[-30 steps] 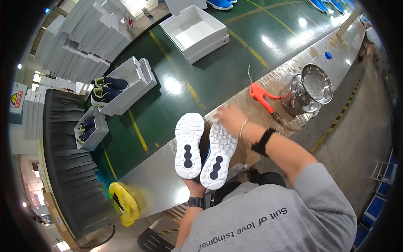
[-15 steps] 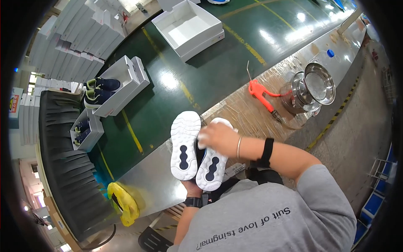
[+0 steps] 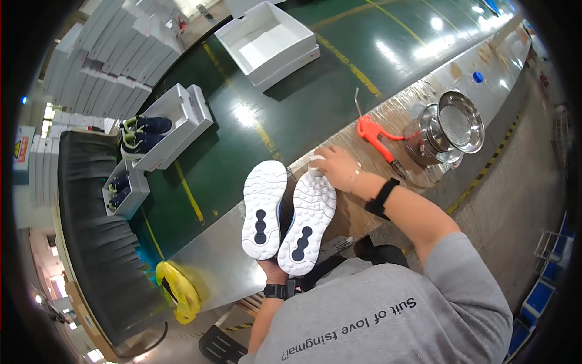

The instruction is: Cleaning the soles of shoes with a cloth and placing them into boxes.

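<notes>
Two sneakers are held side by side with their white soles up, the left shoe [image 3: 264,203] standing slightly apart from the right shoe [image 3: 310,212] at the toes. Dark patches mark the soles. My left hand [image 3: 274,271] grips the pair from below at the heels; its fingers are mostly hidden behind them. Between the bent fingers of my right hand [image 3: 338,168] is a small white wiping pad or cloth [image 3: 315,164], at the toe of the right shoe's sole. Its exact kind is unclear.
A red air gun [image 3: 376,136] lies beside a steel pot with a dish-shaped top [image 3: 461,121]. Across the green conveyor [image 3: 236,164] stand an open white box [image 3: 267,45] and a shoebox with dark sneakers [image 3: 176,127]. A yellow bag [image 3: 182,294] sits at left.
My right hand has moved from between the soles up and right to the right shoe's toe, with the white pad in it. The shoes have spread slightly apart at the toes.
</notes>
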Motion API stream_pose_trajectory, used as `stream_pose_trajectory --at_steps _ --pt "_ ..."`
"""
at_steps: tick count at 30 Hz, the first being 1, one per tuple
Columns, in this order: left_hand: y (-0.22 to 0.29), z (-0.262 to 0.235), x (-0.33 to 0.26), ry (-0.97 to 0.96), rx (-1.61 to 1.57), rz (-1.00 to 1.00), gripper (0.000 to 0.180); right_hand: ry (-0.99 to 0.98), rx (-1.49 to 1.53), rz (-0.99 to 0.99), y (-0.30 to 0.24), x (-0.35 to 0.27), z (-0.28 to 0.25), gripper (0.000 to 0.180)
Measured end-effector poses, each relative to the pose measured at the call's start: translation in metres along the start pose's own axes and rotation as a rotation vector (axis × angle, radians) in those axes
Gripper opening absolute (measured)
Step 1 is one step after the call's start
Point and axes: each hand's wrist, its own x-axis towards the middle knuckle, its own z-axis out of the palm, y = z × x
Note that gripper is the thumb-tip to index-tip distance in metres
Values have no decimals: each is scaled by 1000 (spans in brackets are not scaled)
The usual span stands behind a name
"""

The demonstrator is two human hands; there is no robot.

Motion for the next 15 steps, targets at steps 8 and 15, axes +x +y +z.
stream_pose_trajectory --at_steps 8,15 --pt "1 10 -4 -25 -39 9 63 32 339 -336 -53 -119 -14 47" --pt "-4 5 2 17 -135 16 58 327 316 -265 -51 -83 -44 44"
